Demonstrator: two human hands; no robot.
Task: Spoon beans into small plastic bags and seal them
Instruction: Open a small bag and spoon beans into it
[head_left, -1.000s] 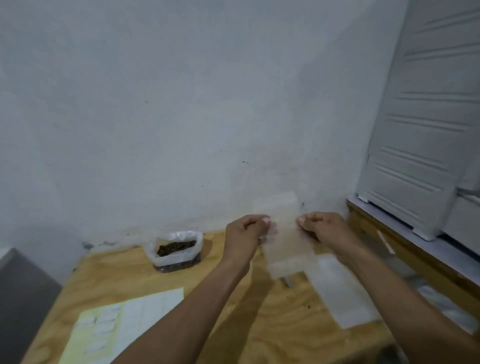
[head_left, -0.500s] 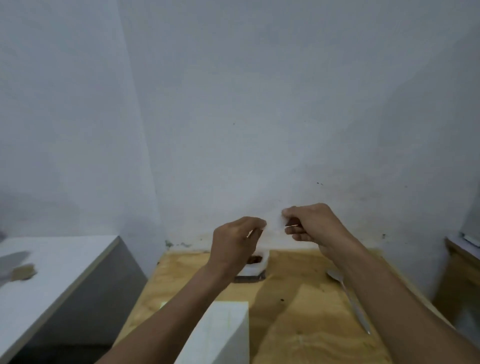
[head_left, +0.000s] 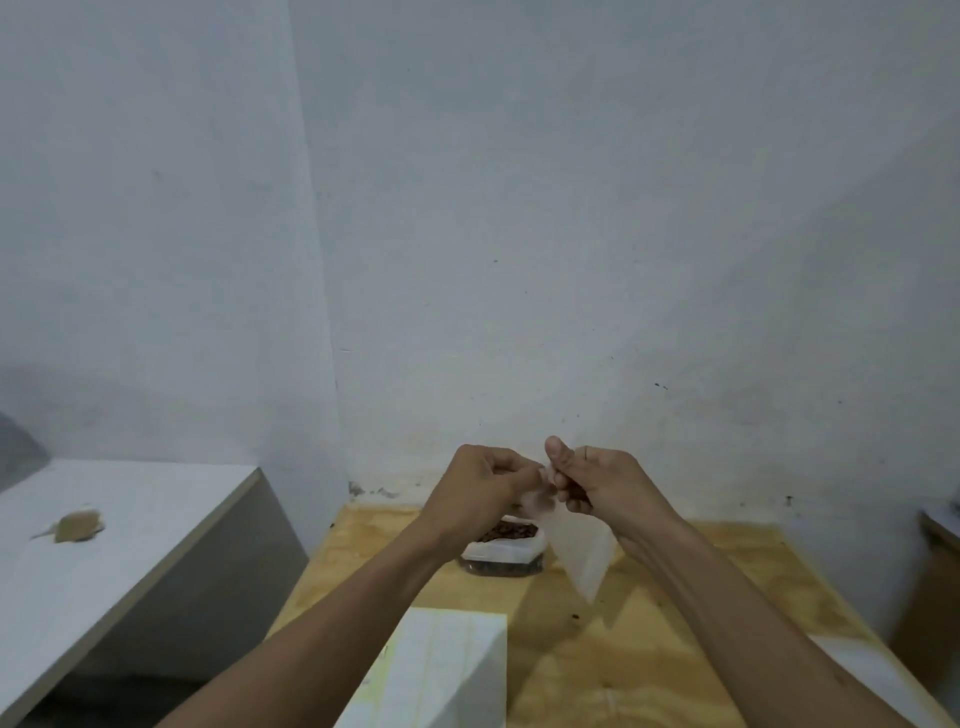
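A small clear plastic bag (head_left: 584, 551) hangs in the air above the wooden table (head_left: 670, 639), empty as far as I can see. My left hand (head_left: 480, 491) and my right hand (head_left: 597, 480) both pinch its top edge, fingertips almost touching. Behind and below the hands a plastic-lined container of dark beans (head_left: 503, 548) stands on the table near the wall, partly hidden by my left hand. No spoon shows in this view.
A pale sheet of labels (head_left: 441, 670) lies at the table's front. More flat plastic (head_left: 872, 670) lies at the right front. A grey-white counter (head_left: 104, 551) with a tan scrap (head_left: 78, 526) stands left. The wall is close behind.
The view has swung left and then settled. My hands stay together at the bag's top; the bag now hangs down visibly under my right hand, and the bean container shows from behind my left hand.
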